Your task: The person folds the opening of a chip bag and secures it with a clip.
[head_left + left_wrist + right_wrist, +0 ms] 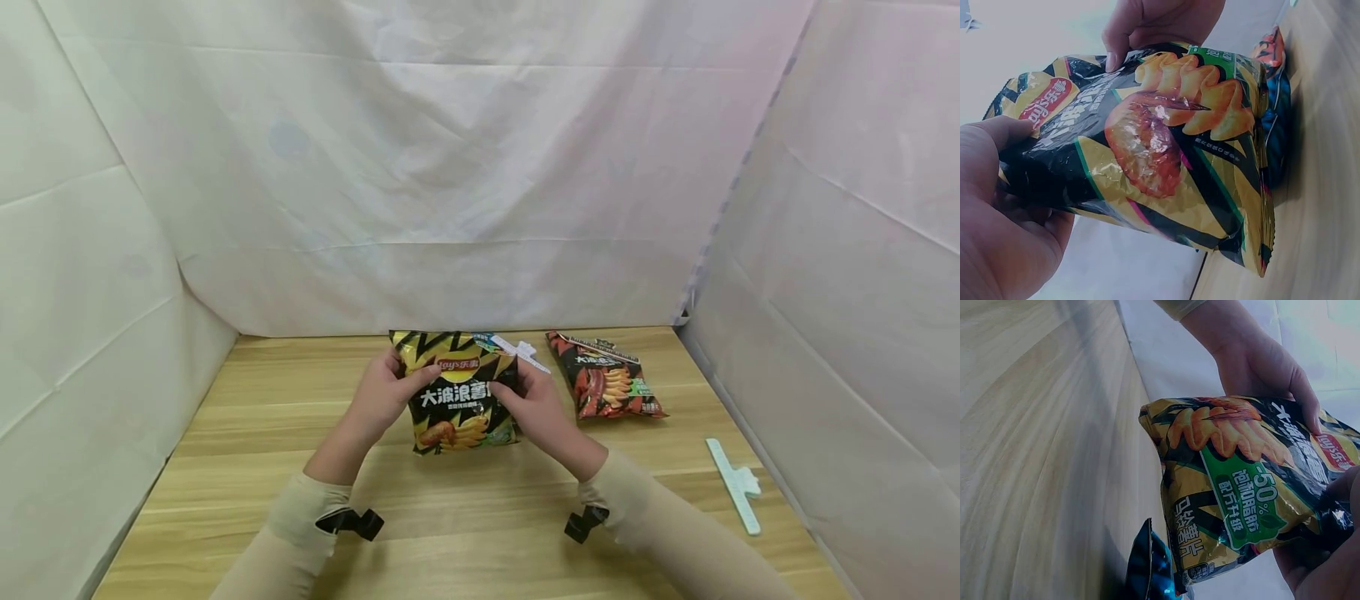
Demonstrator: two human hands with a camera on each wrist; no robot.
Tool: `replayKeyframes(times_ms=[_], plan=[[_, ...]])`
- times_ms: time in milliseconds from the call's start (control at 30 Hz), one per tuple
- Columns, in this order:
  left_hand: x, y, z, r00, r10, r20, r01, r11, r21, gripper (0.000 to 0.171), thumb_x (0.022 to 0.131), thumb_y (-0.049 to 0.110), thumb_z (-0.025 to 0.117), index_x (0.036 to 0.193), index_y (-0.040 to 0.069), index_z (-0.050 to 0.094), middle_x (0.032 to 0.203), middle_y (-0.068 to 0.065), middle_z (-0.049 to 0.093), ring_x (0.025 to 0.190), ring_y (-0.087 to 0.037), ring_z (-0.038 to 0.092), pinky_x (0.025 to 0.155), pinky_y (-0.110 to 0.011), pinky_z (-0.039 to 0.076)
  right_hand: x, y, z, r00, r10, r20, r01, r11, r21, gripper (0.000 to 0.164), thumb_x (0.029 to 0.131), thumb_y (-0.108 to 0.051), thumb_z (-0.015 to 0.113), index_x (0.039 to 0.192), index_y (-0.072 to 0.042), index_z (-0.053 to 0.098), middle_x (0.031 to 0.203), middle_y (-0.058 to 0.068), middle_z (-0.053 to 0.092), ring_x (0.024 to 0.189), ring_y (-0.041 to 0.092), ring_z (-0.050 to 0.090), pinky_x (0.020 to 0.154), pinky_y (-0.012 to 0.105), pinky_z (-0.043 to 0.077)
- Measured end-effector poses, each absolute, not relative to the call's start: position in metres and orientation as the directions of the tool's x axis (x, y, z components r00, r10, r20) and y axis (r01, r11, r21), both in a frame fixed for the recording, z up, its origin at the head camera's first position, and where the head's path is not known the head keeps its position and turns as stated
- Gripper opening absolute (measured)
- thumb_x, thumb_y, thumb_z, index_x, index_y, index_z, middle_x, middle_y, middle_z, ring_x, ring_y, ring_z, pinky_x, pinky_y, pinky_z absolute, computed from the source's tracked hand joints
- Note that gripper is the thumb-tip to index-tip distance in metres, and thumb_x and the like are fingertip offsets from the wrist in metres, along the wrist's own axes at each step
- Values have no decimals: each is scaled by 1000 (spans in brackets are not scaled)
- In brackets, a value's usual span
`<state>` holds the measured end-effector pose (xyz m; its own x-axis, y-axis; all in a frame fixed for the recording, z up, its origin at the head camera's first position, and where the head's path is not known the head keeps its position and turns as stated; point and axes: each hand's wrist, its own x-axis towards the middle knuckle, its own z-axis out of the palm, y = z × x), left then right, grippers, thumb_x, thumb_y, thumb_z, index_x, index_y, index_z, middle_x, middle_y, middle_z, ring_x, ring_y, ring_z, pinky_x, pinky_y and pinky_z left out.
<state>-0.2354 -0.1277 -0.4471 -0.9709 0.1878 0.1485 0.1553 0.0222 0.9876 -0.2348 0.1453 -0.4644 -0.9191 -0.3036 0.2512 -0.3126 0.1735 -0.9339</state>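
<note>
A black and yellow bag of potato chips [450, 417] is held up over the table, its printed front facing me. My left hand [381, 398] grips its left side, thumb on the front and fingers behind. On the other side my right hand [538, 410] holds it the same way. In the left wrist view the chip bag [1147, 144] looks puffed out, with its crimped lower edge near the tabletop. Behind it, mostly hidden, is a blue bag [1147, 565]; a white clip [525, 353] shows there in the head view.
To the right lies a red and black chip bag [609, 382] with a clip [600, 348] across its top. A pale teal clip [733, 486] lies near the right edge of the wooden table [247, 467]. White cloth [450, 167] hangs behind and at both sides.
</note>
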Motion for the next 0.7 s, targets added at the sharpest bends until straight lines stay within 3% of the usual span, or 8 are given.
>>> replayKeyframes(times_ms=[200, 433, 500, 600, 700], plan=[[-232, -120, -447, -960, 220, 174, 187, 39, 982, 33, 108, 18, 76, 130, -3, 64, 118, -17, 76, 105, -24, 74, 86, -32, 62, -227, 159, -462, -930, -299, 214, -269, 159, -950, 18, 110, -17, 73, 122, -4, 73, 111, 13, 78, 94, 25, 76, 78, 34, 63], [-228, -114, -445, -954, 246, 173, 205, 107, 973, 30, 107, 23, 77, 123, 1, 66, 99, -11, 74, 76, -19, 64, 69, -30, 56, -222, 172, -463, -928, -294, 228, -287, 177, -941, 19, 109, -18, 75, 119, -2, 77, 108, 13, 80, 94, 24, 78, 78, 32, 61], [-228, -113, -446, -948, 258, 184, 216, 101, 971, 30, 107, 22, 77, 125, 2, 66, 103, -12, 75, 79, -20, 67, 71, -30, 58, -222, 174, -464, -928, -290, 232, -288, 168, -943, 19, 108, -16, 76, 120, -1, 78, 109, 13, 81, 96, 23, 79, 80, 31, 62], [-228, -112, -447, -940, 276, 198, 226, 72, 971, 33, 107, 20, 78, 132, 2, 67, 116, -14, 77, 97, -26, 76, 81, -33, 64, -223, 177, -465, -929, -288, 232, -283, 148, -948, 21, 107, -14, 76, 123, 0, 79, 113, 14, 82, 101, 22, 80, 85, 30, 63], [-227, -111, -446, -939, 282, 197, 223, 60, 973, 34, 107, 19, 78, 135, 3, 67, 122, -14, 77, 107, -28, 77, 87, -35, 64, -222, 179, -464, -931, -288, 222, -271, 143, -952, 22, 107, -14, 76, 125, -1, 80, 117, 14, 81, 106, 22, 79, 89, 30, 62]])
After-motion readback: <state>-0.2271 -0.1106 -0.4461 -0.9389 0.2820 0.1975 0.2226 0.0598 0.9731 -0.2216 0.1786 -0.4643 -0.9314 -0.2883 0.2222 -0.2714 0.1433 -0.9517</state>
